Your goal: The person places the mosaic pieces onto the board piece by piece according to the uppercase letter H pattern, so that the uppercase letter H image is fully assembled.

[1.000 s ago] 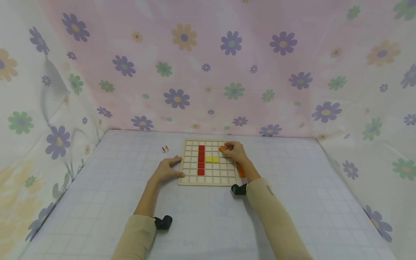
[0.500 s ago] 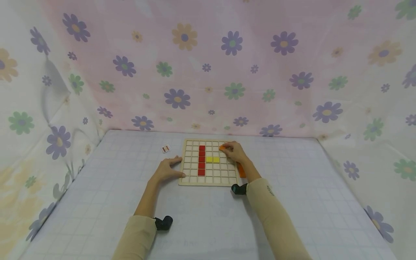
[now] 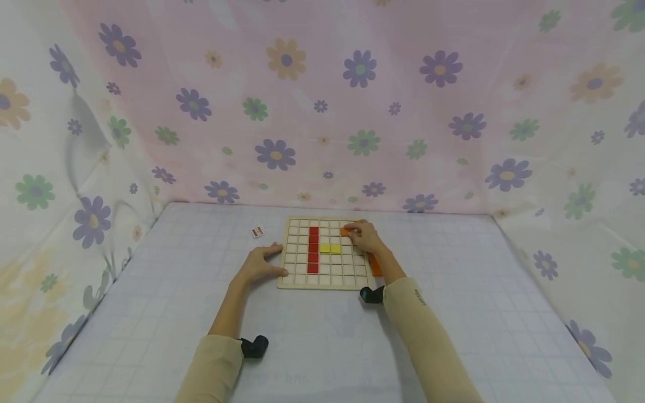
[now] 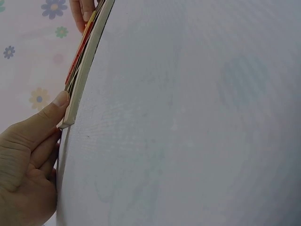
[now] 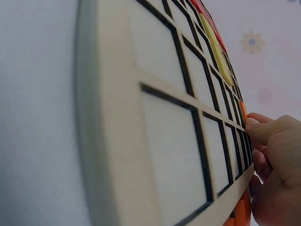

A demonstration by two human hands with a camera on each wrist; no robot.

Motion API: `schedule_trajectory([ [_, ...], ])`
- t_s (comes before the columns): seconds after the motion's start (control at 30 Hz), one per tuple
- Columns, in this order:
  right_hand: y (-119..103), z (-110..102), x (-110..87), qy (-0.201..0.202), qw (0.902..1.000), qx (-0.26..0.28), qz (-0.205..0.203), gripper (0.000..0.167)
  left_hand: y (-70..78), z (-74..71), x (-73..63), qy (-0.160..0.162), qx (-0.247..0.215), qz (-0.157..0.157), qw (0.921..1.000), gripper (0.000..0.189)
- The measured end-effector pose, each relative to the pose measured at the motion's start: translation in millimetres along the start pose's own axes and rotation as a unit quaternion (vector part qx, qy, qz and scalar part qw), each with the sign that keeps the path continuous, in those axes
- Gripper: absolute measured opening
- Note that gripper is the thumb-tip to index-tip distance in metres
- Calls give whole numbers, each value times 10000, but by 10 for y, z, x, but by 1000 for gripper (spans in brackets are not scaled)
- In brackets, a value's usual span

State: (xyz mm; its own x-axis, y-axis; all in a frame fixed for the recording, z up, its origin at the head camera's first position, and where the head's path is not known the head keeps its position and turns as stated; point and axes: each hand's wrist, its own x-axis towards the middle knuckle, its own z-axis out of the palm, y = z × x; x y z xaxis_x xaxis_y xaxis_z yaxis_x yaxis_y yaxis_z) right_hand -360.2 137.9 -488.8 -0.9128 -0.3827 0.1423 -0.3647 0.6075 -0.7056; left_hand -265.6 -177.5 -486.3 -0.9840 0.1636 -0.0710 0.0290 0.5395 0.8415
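Note:
A square wooden grid board (image 3: 325,279) lies on the table. Down one of its columns runs a red piece of several squares (image 3: 313,257); a yellow piece two squares long (image 3: 330,248) sits to its right. My left hand (image 3: 258,264) touches the board's left side, thumb on the frame near the front corner, fingers spread apart from it. At the upper right of the grid, my right hand (image 3: 368,236) pinches an orange piece (image 3: 345,231) between thumb and fingers, low over the cells. The hand hides part of that piece. In the right wrist view, the thumb (image 5: 254,123) presses beside its orange edge.
More orange pieces (image 3: 375,265) lie along the board's right side, partly under the right wrist. Beyond the left hand lies a small card (image 3: 258,231) with a printed grid pattern. A flowered cloth (image 3: 322,123) hangs behind the table (image 3: 312,347).
The orange piece under my right fingers now lies flatter over its cells and shows more of its top. My left hand stays at the board's side.

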Motion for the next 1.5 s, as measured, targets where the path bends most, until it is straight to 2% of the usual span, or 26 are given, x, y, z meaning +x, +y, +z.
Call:
schedule_trajectory([
  [0.13,3,29,-17,120,9997,-197,-10,30,2,3,-1,-2,9,12,10000,78],
  [0.2,2,32,-34,147,9999,-83,-2,32,6,4,-5,-8,20,8,10000,78],
  [0.4,2,-39,-144,399,9972,634,-56,39,13,4,-12,20,41,-12,10000,77],
  [0.6,67,-234,-411,541,9927,1054,215,40,7,14,-4,-19,35,23,10000,77],
  [0.7,133,-322,-554,663,9933,921,220,39,7,10,0,-4,84,5,10000,77],
  [0.83,230,-396,-712,709,9956,619,21,40,5,6,1,16,181,-55,9998,77],
  [1.0,267,-457,-859,542,9978,355,128,41,5,14,-1,0,222,-25,9998,77],
  [1.23,184,-429,-930,294,9979,68,575,43,17,9,-3,23,155,-36,9999,77],
  [1.5,145,-383,-990,228,9977,-40,640,50,8,9,0,-12,222,-76,9997,77],
])
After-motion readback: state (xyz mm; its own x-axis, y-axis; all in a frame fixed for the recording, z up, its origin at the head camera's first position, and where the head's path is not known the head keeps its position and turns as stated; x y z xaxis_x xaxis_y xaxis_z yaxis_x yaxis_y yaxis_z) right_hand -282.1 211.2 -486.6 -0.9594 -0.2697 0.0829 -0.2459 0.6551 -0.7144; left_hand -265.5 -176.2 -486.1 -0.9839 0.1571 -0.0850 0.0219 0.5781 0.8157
